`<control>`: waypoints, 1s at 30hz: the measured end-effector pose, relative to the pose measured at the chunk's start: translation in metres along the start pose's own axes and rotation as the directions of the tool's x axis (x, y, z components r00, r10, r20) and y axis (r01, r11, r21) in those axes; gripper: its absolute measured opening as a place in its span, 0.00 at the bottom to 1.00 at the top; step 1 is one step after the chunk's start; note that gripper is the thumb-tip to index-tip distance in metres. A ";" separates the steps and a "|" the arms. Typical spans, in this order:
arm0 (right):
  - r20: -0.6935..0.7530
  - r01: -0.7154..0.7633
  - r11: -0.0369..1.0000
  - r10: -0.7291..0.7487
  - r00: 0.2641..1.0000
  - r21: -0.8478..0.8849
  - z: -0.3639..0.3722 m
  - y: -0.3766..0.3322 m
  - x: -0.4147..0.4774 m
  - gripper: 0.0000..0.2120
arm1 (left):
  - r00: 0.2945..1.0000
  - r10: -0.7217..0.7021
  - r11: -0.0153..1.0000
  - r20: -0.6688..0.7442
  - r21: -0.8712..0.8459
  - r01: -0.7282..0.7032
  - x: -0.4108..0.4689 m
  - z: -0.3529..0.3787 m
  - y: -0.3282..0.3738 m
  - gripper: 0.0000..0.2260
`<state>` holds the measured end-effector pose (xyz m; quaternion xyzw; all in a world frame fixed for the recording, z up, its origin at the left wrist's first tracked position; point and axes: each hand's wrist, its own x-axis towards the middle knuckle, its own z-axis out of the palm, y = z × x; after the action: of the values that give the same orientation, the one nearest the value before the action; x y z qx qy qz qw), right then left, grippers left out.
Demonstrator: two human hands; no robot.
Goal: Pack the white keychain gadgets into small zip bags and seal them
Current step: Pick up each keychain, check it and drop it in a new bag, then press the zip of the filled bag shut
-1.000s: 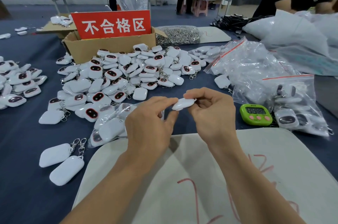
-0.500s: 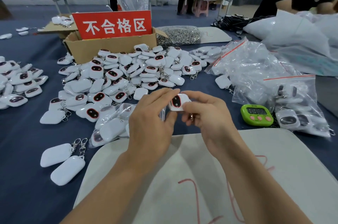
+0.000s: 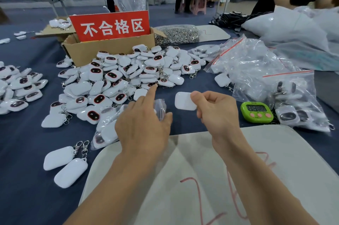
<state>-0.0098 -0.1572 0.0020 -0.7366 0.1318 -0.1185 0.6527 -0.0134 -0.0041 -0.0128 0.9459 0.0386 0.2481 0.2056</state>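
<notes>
My right hand (image 3: 218,112) pinches one white keychain gadget (image 3: 184,100) by its right edge, plain back toward me, above the blue table. My left hand (image 3: 145,125) is a little to the left, with a small clear zip bag (image 3: 161,108) held between thumb and fingers. Its index finger stretches toward the near edge of the big pile of white gadgets (image 3: 126,74). Two loose gadgets with clasps (image 3: 64,164) lie at the lower left. A few bagged gadgets (image 3: 104,133) lie partly hidden under my left hand.
A cardboard box with a red sign (image 3: 110,41) stands behind the pile. Clear bags of packed gadgets (image 3: 266,77) fill the right side, with a green timer (image 3: 256,111) beside them. A white board (image 3: 201,178) lies under my forearms. Another gadget pile (image 3: 18,85) sits far left.
My hands have come apart. The right hand kept the gadget and turned its plain back toward me. The left hand let go of it and reached its index finger toward the pile.
</notes>
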 end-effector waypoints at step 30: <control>0.319 0.322 0.936 -0.351 0.880 0.143 0.006 -0.006 -0.004 0.18 | 0.913 0.267 0.683 -0.310 -0.607 -0.406 0.014 -0.036 -0.001 0.15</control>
<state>-0.0116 -0.1492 0.0068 -0.7289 -0.1179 -0.1070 0.6659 -0.0183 0.0128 0.0218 0.7727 -0.2065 0.3710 0.4718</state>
